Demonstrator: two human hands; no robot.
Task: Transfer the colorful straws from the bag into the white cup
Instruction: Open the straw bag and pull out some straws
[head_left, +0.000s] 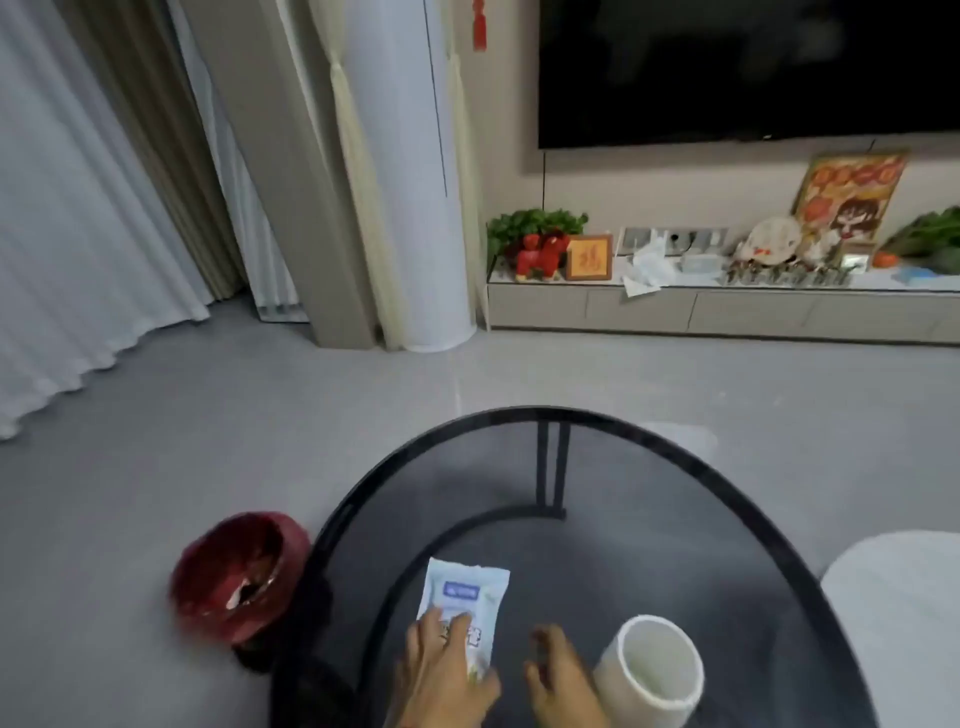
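Red plastic, a small bin (241, 577) sits on the floor just beside the dark glass worktop (623, 519) — handy, I'd guess, for the wrapper once it is emptied. On the glass lies the pale blue bag (464, 605), flat; no straws show, so they are presumably inside. The left hand (441, 670) rests on its near end, fingers (460, 626) spread and pressing, likely pinning it so it cannot slide. The right hand (563, 680) hovers close beside it, loosely curled, gripping nothing, seemingly ready to tear. Farthest right stands the white cup (649, 673) — upright, mouth open, near enough for a short carry
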